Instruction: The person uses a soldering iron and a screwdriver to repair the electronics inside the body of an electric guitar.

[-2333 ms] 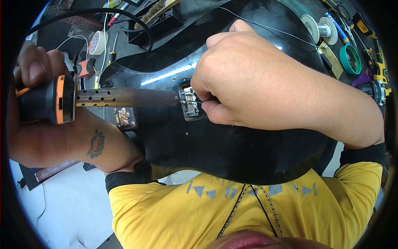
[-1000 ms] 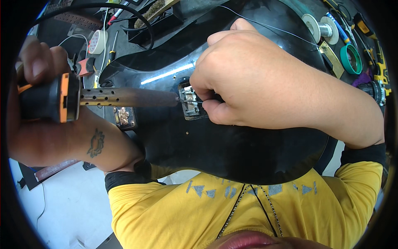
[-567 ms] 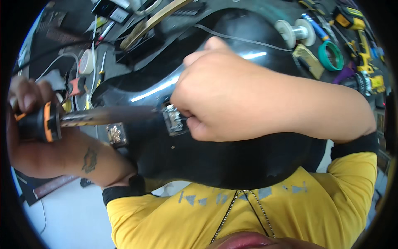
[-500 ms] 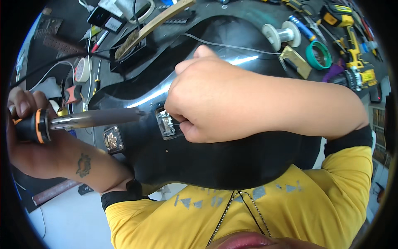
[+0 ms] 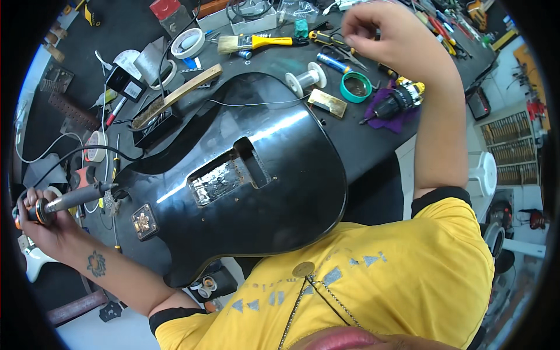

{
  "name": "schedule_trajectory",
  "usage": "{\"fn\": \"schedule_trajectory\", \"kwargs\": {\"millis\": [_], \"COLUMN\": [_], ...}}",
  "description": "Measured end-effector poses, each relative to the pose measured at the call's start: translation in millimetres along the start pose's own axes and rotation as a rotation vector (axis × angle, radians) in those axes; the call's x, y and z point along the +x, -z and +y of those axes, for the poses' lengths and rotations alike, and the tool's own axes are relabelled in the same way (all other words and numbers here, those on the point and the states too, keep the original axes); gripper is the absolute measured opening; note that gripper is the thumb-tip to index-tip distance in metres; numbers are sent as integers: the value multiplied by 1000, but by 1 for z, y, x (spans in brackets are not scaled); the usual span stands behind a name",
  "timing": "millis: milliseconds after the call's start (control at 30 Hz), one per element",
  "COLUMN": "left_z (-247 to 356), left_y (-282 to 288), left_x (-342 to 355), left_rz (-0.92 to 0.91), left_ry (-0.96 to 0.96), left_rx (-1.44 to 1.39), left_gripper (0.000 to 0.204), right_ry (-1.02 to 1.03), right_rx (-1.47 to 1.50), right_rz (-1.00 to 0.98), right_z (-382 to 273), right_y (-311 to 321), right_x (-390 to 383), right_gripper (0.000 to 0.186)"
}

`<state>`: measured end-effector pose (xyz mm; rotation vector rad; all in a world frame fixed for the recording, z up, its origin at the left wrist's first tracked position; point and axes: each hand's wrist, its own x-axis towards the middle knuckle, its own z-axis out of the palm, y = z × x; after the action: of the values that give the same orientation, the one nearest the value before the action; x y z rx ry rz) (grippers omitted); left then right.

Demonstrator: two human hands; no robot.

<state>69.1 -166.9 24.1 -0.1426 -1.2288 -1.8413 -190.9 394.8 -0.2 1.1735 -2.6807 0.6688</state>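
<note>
My left hand (image 5: 49, 230) is closed around the handle of a soldering iron (image 5: 76, 197), whose tip points right toward the guitar body. That glossy black electric guitar body (image 5: 280, 198) lies across the bench edge against my yellow shirt. A shiny metallic lining shows in its recessed cavity (image 5: 216, 181). To the left of the cavity, a small square metal plate (image 5: 144, 221) is on the body. Up at the back right, my right hand (image 5: 379, 32) is above the tools, fingers loosely curled and thumb apart; I see nothing in it.
A solder spool (image 5: 306, 79) trails its wire over the guitar. Near it are a brass-coloured block (image 5: 328, 103), a green round tin (image 5: 355, 87) and a drill (image 5: 394, 102) on purple cloth. A wooden-handled brush (image 5: 181, 93) and yellow paintbrush (image 5: 254, 43) lie behind.
My right hand has left the guitar cavity and swung up to the back right. The soldering iron in my left hand has moved away from the cavity. The view has shifted, showing more bench.
</note>
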Motion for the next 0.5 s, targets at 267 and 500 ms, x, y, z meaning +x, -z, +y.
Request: {"fn": "schedule_trajectory", "kwargs": {"millis": [267, 500], "left_z": [-10, -34], "left_y": [80, 33], "left_x": [-38, -44], "left_rz": [-57, 89], "left_ry": [93, 10], "left_rx": [-187, -289], "left_gripper": [26, 43], "right_ry": [-255, -289], "right_rx": [-88, 279], "right_rz": [-35, 312], "right_z": [38, -2], "right_y": [-18, -82], "right_x": [-24, -54], "right_gripper": [16, 12]}}
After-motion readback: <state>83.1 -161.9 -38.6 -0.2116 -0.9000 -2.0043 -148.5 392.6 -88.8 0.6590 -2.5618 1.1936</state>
